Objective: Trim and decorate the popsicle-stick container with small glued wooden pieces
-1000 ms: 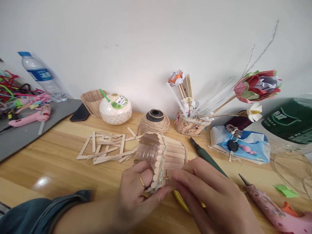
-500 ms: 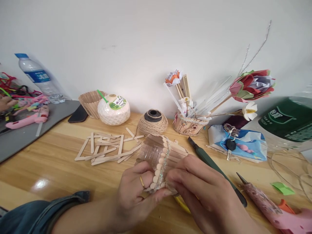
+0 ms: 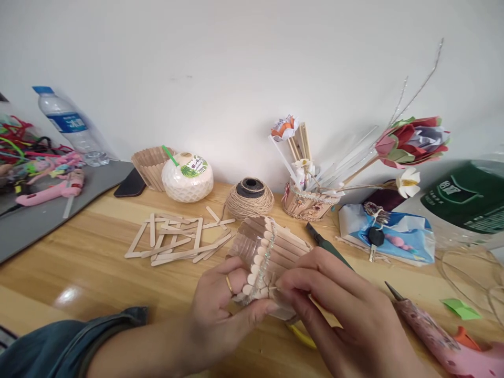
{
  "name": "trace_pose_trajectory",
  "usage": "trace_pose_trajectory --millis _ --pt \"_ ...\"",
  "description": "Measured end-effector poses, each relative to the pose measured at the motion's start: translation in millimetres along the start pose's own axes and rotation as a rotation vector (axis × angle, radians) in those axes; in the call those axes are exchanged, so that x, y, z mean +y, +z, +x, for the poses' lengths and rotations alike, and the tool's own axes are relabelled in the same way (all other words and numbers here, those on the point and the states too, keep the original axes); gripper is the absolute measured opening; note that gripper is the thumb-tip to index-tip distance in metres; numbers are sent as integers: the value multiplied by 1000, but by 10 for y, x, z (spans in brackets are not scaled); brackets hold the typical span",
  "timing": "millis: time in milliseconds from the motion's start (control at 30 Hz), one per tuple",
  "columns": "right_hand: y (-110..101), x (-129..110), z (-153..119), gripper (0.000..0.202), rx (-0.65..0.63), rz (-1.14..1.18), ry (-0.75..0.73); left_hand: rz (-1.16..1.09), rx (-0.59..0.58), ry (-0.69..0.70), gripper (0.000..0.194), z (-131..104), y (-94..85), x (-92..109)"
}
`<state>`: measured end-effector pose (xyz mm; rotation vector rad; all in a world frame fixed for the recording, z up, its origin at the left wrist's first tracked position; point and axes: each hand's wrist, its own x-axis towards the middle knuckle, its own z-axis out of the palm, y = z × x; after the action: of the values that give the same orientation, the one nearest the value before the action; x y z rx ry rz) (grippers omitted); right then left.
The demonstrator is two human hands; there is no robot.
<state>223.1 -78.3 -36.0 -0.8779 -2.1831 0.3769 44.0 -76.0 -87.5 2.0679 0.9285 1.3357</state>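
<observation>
A craft-stick pot (image 3: 289,244) lies tilted on its side, its open end facing left. Wooden sticks cover a clear plastic inner wall, and a glittery trim (image 3: 269,252) runs along the scalloped rim. My left hand (image 3: 224,299) holds the pot by its rim, fingers inside and thumb along the lower edge, with a gold ring on one finger. Close to the trim's lower end, my right hand (image 3: 334,304) is closed in a pinch over the pot's side. A small pale strand shows at its fingertips, but what they hold is too small to make out.
Loose craft sticks (image 3: 177,239) lie left of the pot, with a twine spool (image 3: 250,198) behind it. A coconut (image 3: 187,181) stands farther back. On the right are a green-handled tool (image 3: 333,248), a pink glue gun (image 3: 444,341) and keys (image 3: 375,237) on a packet.
My right fingertips have drawn back slightly to the right from the rim, uncovering more of the pot's side and a small pale strand. My left hand keeps its hold.
</observation>
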Motion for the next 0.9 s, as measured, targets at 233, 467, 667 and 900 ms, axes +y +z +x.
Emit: trace_pose_trajectory --millis 233,467,667,900 --pt "14 1 -28 21 -14 -89 -30 11 4 38 16 4 13 20" --pt "16 69 -14 23 -53 -54 -151 8 -34 92 20 30 2 31" --pt "85 92 -35 23 -83 34 -186 -94 -51 89 22 50 39 32" --pt "22 17 -2 16 6 88 -32 -156 -43 10 21 44 18 33"
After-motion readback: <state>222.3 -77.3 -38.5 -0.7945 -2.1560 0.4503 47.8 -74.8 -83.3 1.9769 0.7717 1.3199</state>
